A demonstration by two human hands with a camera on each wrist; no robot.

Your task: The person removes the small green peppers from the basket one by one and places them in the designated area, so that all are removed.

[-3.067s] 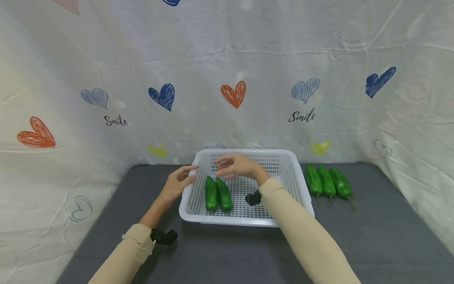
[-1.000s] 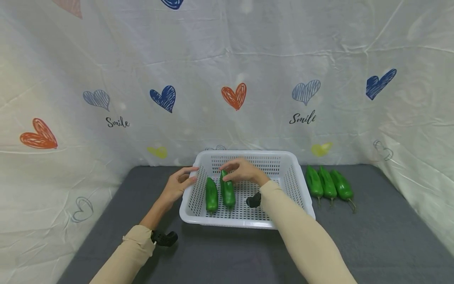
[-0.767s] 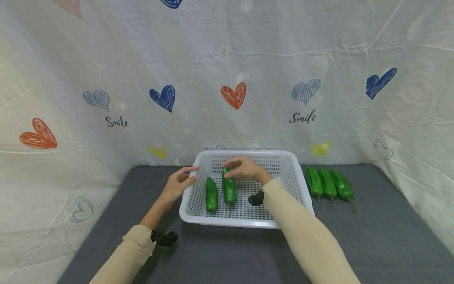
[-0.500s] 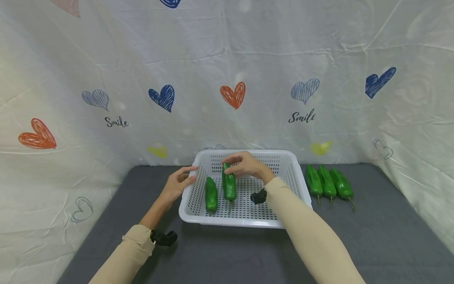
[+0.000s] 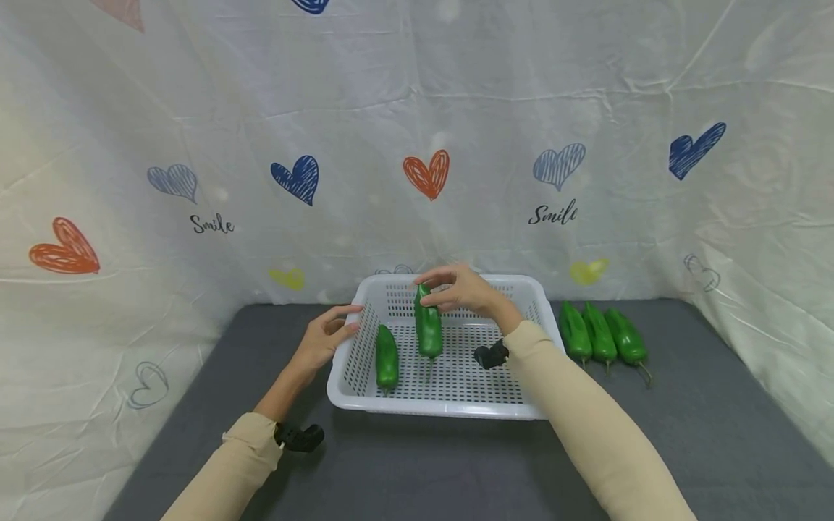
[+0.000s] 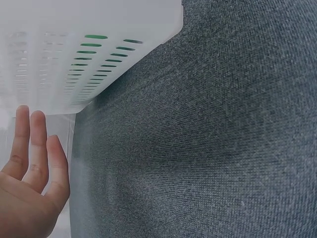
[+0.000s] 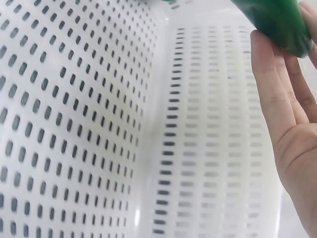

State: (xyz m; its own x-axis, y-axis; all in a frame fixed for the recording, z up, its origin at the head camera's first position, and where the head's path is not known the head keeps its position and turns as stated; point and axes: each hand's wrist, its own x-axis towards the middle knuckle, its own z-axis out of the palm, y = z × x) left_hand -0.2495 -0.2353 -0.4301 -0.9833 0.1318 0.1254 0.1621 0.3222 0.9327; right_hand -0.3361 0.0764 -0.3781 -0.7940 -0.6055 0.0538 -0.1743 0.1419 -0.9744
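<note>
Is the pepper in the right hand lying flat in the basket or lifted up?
Lifted: right hand pinches the pepper upright, stem down.

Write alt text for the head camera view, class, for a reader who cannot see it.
The right hand pinches a green pepper by its top, lifted above a white basket. The left hand touches the basket's left rim; a second pepper lies inside, and three peppers lie on the grey table.

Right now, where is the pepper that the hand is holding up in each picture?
Head: the held pepper hangs over the middle of the basket, pinched at its top by the right hand.
Left wrist: not in it; only green shows through the basket's slots, and which pepper cannot be told.
Right wrist: top right corner, against the fingers.
Shared landmark: the white basket with slots.
</note>
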